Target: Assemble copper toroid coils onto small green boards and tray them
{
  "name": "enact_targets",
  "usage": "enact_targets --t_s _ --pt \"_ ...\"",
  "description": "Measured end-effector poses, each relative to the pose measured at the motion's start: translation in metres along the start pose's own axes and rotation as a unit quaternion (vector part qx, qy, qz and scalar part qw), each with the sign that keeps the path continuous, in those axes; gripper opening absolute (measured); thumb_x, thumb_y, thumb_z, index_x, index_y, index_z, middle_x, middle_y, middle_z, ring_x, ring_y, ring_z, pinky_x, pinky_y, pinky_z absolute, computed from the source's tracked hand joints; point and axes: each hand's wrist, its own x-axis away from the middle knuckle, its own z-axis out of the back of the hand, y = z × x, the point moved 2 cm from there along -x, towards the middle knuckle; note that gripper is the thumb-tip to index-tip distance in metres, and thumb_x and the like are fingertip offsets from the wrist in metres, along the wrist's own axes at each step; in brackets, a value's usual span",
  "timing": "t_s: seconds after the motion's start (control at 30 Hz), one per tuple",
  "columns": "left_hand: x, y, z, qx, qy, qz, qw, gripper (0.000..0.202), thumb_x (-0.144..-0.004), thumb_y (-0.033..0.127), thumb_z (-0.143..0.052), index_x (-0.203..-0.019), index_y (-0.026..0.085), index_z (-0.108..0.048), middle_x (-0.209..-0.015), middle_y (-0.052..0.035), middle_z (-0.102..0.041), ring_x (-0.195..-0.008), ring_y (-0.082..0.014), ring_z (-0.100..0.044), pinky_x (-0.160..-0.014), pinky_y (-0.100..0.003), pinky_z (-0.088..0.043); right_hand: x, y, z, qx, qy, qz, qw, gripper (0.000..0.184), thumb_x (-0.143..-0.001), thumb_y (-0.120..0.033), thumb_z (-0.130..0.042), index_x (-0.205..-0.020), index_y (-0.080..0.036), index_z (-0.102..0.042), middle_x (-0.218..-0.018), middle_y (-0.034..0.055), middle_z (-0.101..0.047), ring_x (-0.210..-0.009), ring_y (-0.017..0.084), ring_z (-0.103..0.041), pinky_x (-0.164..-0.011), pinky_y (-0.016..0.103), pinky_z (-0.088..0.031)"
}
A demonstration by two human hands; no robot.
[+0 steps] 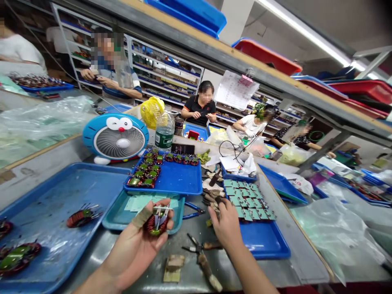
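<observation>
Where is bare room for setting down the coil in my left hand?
The blue tray is bare right of its coils; the lower blue tray is bare below the green cards. Crowded: around the pliers by your right hand.

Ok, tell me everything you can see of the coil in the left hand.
The coil is a toroid: a ring wound closely with reddish-copper wire, showing a green patch at its lower edge. Bright metal pieces, probably leads, stand up from its centre, though their detail is unclear. It sits tilted against the fingers of the left hand, which touch it, above a teal tray.
</observation>
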Motion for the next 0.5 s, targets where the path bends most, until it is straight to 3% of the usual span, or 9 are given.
enact_targets --t_s 0.1,0.23,0.37,0.5 --pt "-0.005 0.004 -0.002 0.048 -0.005 -0.006 0.999 0.031 -0.093 0.044 -0.078 -0.105 0.014 -0.076 -0.093 -0.0114 -0.074 -0.059 -0.0133 -0.059 -0.042 -0.02 -0.046 0.059 0.011 0.006 -0.023 0.004 0.038 0.999 0.034 -0.11 -0.048 -0.048 -0.102 -0.023 -0.069 -0.107 0.0112 -0.073 -0.095 0.027 -0.071 -0.084 0.037 -0.057" --pt "-0.013 0.005 -0.006 0.06 -0.003 -0.013 0.998 0.034 -0.097 0.047 -0.071 -0.096 0.014 -0.074 -0.094 -0.0112 -0.074 -0.05 -0.0093 -0.05 -0.038 -0.019 -0.039 0.122 0.047 -0.007 -0.018 0.028 0.036 0.999 0.04 -0.109 -0.049 -0.044 -0.095 -0.024 -0.072 -0.098 0.0144 -0.076 -0.08 0.03 -0.074 -0.072 0.04 -0.059" --pt "-0.019 0.004 -0.012 0.056 -0.012 -0.028 0.998 0.033 -0.093 0.047 -0.077 -0.095 0.014 -0.074 -0.093 -0.0096 -0.074 -0.049 -0.0084 -0.049 -0.039 -0.019 -0.038 0.13 0.074 -0.027 -0.027 0.017 0.022 0.999 0.03 -0.103 -0.04 -0.053 -0.094 -0.025 -0.077 -0.09 0.0133 -0.079 -0.074 0.032 -0.075 -0.064 0.041 -0.06" --pt "-0.018 0.008 -0.019 0.05 -0.027 -0.047 0.997 0.029 -0.085 0.039 -0.087 -0.097 0.015 -0.075 -0.091 -0.0076 -0.073 -0.05 -0.0089 -0.051 -0.041 -0.019 -0.038 0.117 0.074 -0.024 -0.064 0.001 -0.002 0.998 0.023 -0.092 -0.028 -0.057 -0.094 -0.025 -0.08 -0.088 0.0127 -0.081 -0.076 0.034 -0.077 -0.067 0.042 -0.061"
